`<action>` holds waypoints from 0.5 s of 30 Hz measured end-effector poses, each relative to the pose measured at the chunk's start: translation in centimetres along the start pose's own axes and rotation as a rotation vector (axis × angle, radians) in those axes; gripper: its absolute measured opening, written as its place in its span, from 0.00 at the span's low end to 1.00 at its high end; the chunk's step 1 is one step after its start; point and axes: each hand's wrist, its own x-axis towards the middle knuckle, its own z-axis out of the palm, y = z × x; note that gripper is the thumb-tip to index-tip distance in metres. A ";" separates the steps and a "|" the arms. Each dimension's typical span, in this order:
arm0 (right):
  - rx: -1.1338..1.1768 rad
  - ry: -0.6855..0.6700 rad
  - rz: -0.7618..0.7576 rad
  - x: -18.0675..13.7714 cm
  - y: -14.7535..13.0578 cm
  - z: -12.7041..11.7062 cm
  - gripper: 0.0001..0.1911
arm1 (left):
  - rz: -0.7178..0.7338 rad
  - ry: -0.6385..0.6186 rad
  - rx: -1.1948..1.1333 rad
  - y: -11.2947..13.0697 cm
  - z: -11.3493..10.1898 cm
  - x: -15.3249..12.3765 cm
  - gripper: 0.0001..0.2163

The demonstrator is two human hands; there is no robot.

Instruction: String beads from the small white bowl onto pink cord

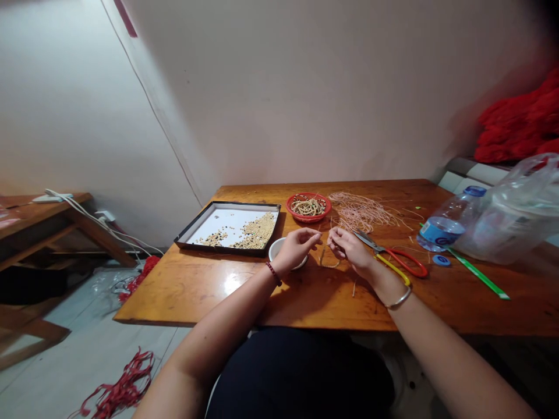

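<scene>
My left hand (pixel 299 247) is above a white bowl (pixel 275 250) and partly hides it. Its thumb and fingers are pinched together. Close by on the right, my right hand (pixel 347 247) is also closed, fingers bent inward. A short beaded string (pixel 331 266) hangs in a loop below and between the hands, its ends running up toward the fingertips; the exact grip points are too small to make out. Scissors (pixel 378 249) with red and yellow handles lie beside my right hand, partly behind it. Pale loose cords (pixel 362 212) spread out behind the hands.
A black-edged tray (pixel 205 224) of loose beads lies at left. The red basket (pixel 308 218) at the back holds beaded strings. At right are a water bottle (pixel 448 224), its blue cap (pixel 441 261), a green strip (pixel 480 275) and a plastic bag (pixel 515 215).
</scene>
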 end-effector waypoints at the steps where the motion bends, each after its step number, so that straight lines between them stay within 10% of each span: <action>1: 0.007 0.005 -0.003 0.0 0.0 0.0 0.18 | 0.006 0.003 0.011 0.0 0.0 0.0 0.16; 15: -0.065 0.094 -0.054 0.3 0.7 -0.6 0.17 | -0.072 0.078 -0.216 0.7 -0.1 -0.3 0.15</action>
